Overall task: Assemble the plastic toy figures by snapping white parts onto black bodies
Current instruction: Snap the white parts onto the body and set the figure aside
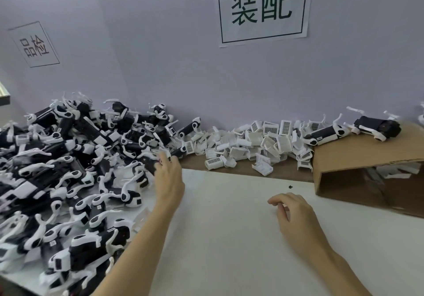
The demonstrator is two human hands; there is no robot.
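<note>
At our left we see a deep heap of black bodies (68,169) with white limbs, tumbled at every angle on the bench (229,227). Loose white parts (252,144), several barcoded, lie piled along the wall. 2 more black-and-white figures (358,130) lie on the cardboard box (367,158).

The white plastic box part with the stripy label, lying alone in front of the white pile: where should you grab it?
Judging from its pose, pinch the white plastic box part with the barcode label across its two long flat sides, coming down from above and the near side. It lies on its side on the brown strip of table, slightly apart from the pile of white parts, so fingers should fit around it.
</note>
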